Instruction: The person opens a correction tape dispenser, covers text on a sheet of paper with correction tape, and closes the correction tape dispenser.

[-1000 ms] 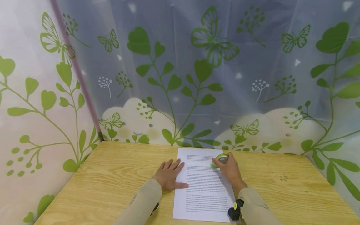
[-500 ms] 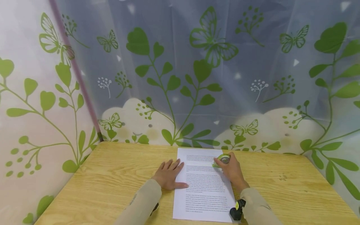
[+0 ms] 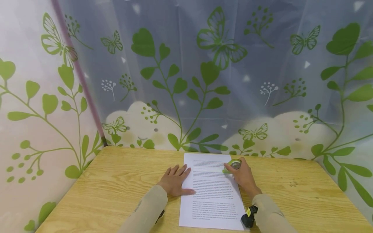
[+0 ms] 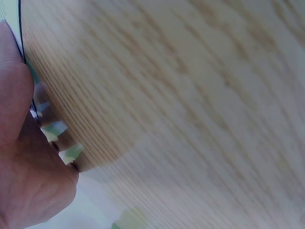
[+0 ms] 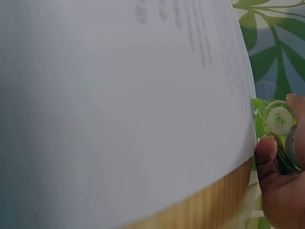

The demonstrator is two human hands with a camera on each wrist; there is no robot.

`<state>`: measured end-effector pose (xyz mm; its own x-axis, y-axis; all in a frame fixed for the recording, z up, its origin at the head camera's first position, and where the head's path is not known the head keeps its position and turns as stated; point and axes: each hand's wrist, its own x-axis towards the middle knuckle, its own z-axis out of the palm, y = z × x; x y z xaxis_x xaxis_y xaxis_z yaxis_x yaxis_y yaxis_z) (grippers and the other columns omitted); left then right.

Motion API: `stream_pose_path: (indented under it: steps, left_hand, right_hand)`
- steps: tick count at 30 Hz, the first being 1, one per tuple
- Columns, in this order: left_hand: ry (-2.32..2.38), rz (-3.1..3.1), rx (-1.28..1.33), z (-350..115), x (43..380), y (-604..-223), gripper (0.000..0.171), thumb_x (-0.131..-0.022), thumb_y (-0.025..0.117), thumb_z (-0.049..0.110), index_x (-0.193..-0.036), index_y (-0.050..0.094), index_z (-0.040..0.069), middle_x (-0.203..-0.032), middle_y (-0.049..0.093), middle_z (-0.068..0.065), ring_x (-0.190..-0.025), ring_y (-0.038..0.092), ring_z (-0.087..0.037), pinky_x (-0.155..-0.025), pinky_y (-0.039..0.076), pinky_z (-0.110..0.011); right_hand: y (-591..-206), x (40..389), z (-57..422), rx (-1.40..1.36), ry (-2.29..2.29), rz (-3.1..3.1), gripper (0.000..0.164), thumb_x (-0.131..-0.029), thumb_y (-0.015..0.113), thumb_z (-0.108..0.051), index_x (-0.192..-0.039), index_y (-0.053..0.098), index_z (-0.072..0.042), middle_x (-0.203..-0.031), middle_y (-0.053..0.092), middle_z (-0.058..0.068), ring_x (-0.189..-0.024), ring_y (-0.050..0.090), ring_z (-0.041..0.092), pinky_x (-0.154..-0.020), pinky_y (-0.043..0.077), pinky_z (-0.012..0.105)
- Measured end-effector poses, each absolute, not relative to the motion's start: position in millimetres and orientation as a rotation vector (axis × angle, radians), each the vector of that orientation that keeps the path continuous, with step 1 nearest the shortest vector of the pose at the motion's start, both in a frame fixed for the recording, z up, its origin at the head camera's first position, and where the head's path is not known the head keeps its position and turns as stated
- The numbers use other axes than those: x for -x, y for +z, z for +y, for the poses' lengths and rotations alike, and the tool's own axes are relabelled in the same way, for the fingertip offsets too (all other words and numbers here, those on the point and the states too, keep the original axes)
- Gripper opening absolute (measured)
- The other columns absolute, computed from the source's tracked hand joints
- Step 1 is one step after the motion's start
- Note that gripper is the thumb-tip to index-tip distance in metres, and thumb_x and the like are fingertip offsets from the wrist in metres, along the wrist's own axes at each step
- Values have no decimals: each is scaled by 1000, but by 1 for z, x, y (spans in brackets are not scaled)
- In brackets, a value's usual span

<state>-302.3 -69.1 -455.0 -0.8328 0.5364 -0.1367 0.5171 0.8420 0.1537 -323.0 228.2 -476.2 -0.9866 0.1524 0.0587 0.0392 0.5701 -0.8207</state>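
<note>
A white sheet of printed paper (image 3: 212,191) lies on the wooden table in the head view. My left hand (image 3: 174,181) rests spread across its left edge, thumb out over the margin. In the left wrist view, part of that left hand (image 4: 33,157) shows at the left border. My right hand (image 3: 244,176) grips a green see-through correction tape (image 3: 233,164) near the sheet's upper right edge, its tip down at a line of text. The right wrist view shows the correction tape (image 5: 276,119) pinched between thumb and fingers, with a white reel visible inside.
The wooden table (image 3: 122,181) extends to both sides of the sheet. Behind it hangs a curtain (image 3: 180,81) printed with green leaves and butterflies. A dark wrist camera (image 3: 249,216) on the right wrist overlaps the sheet's lower right corner.
My right hand has slid a little to the right across the sheet, carrying the correction tape along a text line. The left hand and the paper have stayed in place.
</note>
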Motion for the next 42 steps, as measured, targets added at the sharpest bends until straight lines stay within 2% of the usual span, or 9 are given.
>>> stream_pose_path:
  steps: [5, 11, 17, 27, 36, 42]
  left_hand:
    - [156, 2855, -825, -69, 303, -456, 90, -86, 49, 69, -153, 24, 14, -157, 21, -8, -141, 18, -35, -110, 17, -53]
    - [158, 2841, -818, -68, 304, -455, 89, -87, 50, 67, -153, 23, 13, -157, 20, -9, -141, 17, -36, -111, 16, -53]
    - [149, 2849, -807, -67, 304, -456, 90, -86, 50, 69, -153, 24, 15, -157, 20, -7, -141, 17, -35, -111, 16, -52]
    - [156, 2860, -807, -68, 304, -457, 91, -85, 49, 70, -153, 24, 14, -157, 20, -7, -141, 18, -35, -111, 17, -53]
    - [162, 2875, -835, -70, 313, -473, 96, -82, 39, 79, -154, 22, 16, -158, 18, -6, -142, 16, -35, -111, 14, -54]
    - [155, 2875, -834, -71, 316, -477, 97, -82, 41, 78, -154, 20, 18, -158, 17, -5, -142, 14, -34, -112, 13, -53]
  right_hand:
    - [-476, 323, 230, 157, 1416, -2659, 64, -88, 68, -40, -125, 37, 2, -93, 55, 15, -69, 57, 19, -59, 46, 32]
    - [-476, 323, 233, 155, 1448, -2646, 62, -88, 69, -40, -122, 37, 1, -91, 57, 14, -64, 57, 18, -57, 47, 31]
    - [-476, 322, 238, 139, 1397, -2671, 65, -88, 67, -43, -124, 37, 2, -94, 57, 15, -72, 58, 18, -61, 47, 32]
    - [-476, 321, 239, 155, 1461, -2646, 63, -88, 68, -42, -123, 36, 1, -79, 59, 9, -62, 56, 17, -58, 45, 30]
    - [-476, 322, 240, 194, 1463, -2649, 62, -88, 68, -40, -122, 36, 1, -79, 59, 9, -61, 57, 16, -58, 44, 31]
    - [-477, 323, 241, 190, 1491, -2640, 61, -89, 68, -39, -122, 36, 1, -80, 59, 9, -61, 57, 16, -58, 45, 31]
